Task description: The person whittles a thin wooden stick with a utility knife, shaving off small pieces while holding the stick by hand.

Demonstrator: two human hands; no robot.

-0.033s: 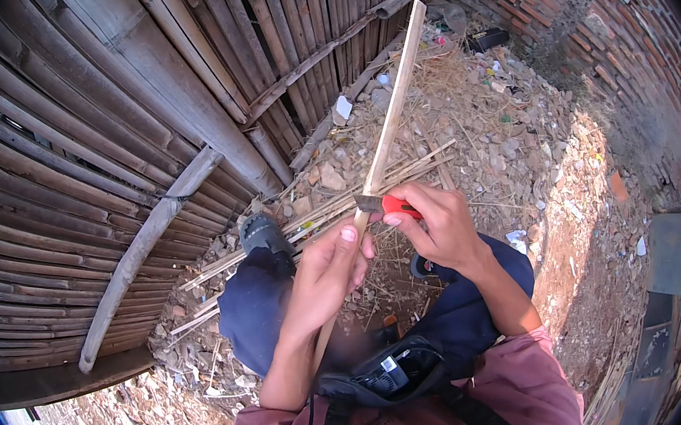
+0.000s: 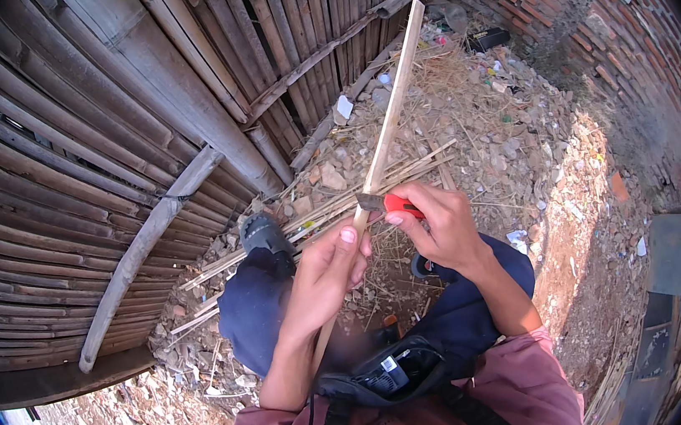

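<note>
A long, pale strip of split bamboo (image 2: 394,110) slants from my lap up past my hands toward the far side. My left hand (image 2: 326,270) is closed around it below the middle, with the thumb lying along its face. In my closed right hand (image 2: 444,224) is a utility knife (image 2: 401,205) with a red handle. Its dark flat blade lies against the strip just above my left thumb, pointing left. How deep the edge sits in the bamboo I cannot tell.
More thin bamboo strips (image 2: 324,216) lie on rubble beyond my hands. A bamboo slat wall (image 2: 125,94) with a curved pole (image 2: 152,251) stands at left, a brick wall (image 2: 569,10) at right. An open black bag (image 2: 393,374) rests at my waist, near my knees.
The knife and my right hand have shifted very slightly to the right. My left hand and the bamboo strip look almost still.
</note>
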